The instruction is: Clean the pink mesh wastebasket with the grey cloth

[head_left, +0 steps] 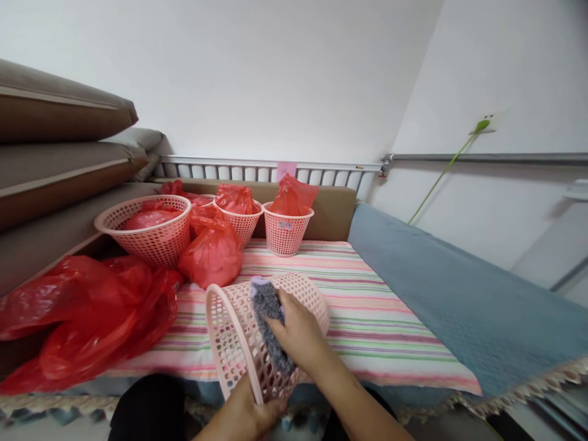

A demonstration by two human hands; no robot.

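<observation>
A pink plastic basket (312,294) with round holes lies tipped on its side, its rim facing left. My left hand (250,407) grips the rim at the near edge, thumb outside and the other fingers partly hidden inside. My right hand (298,324) is closed on a grey fuzzy cloth (271,324) with a pale lilac end. The cloth presses against the basket's outer wall. Below the basket is a striped cloth (381,318) with pink, green and white bands.
Pink baskets holding red plastic bags stand behind, including an upright basket (287,236) and a larger basket (156,242). A filled red bag (214,254) sits among them. Loose red bags (92,312) lie left, beside stacked cushions (59,165). A blue-covered armrest (441,288) borders the right.
</observation>
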